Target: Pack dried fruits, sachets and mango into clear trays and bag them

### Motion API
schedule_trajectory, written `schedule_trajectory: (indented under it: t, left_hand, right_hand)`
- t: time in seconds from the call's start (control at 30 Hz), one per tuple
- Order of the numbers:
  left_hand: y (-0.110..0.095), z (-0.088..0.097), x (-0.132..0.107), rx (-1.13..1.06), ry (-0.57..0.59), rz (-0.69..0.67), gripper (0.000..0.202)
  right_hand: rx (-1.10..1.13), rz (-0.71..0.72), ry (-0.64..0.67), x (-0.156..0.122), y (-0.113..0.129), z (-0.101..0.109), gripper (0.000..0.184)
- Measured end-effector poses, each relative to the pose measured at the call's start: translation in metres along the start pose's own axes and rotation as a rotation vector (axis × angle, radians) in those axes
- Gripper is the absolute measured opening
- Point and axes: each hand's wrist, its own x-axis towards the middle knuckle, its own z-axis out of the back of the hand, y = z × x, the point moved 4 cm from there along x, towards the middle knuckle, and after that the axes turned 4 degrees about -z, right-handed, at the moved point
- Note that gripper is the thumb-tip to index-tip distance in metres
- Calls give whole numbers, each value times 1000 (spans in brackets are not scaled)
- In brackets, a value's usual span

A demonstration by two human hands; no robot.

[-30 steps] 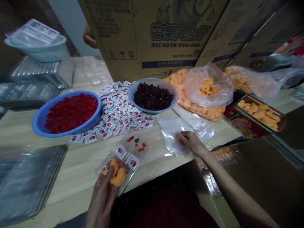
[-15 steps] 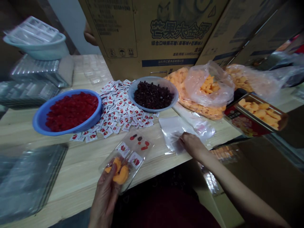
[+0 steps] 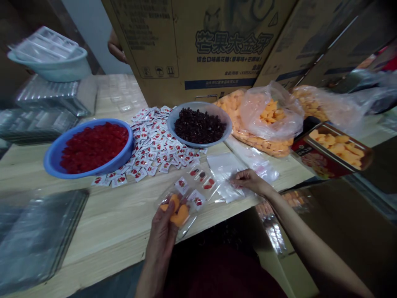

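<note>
My left hand (image 3: 164,225) is closed on the near end of a clear plastic tray (image 3: 190,221), its thumb lying over orange candies (image 3: 179,213). Two white printed sachets (image 3: 196,200) sit in the tray's middle, and red and dark pieces (image 3: 207,184) fill its far end. That far end reaches the edge of a stack of clear plastic bags (image 3: 225,165). Over those bags my right hand (image 3: 248,181) is closed, thumb and fingertips pinching a bag at its edge.
A blue basin of red candies (image 3: 49,159), a heap of sachets (image 3: 155,136) and a bowl of dark candies (image 3: 228,132) line the table. Bags of orange candies (image 3: 266,145) and an open box (image 3: 305,151) stand right. Stacked trays (image 3: 40,236) lie left; cartons (image 3: 167,89) rise behind.
My left hand has moved right with the tray, bringing it close to the bags. My right hand has shifted slightly left, still pinching at the bag stack.
</note>
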Motion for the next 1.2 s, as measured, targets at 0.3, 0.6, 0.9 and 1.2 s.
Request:
schedule_trajectory:
  t: [0.3,0.6,0.9,1.2]
  left_hand:
    - [42,-38,5,93,188,-68,44]
    - [52,-31,-18,253,206,-108,46]
    - [59,-43,-15,296,264,-60,41]
    - [66,-69,-9,271,229,-126,40]
  right_hand:
    - [404,109,-231,-11,-1,3,33]
    - [-13,254,-560,-43,31,-25,7]
    - [-129,486,-621,-56,41,-43,12]
    - [-217,528,-574,-64,46,-45,13]
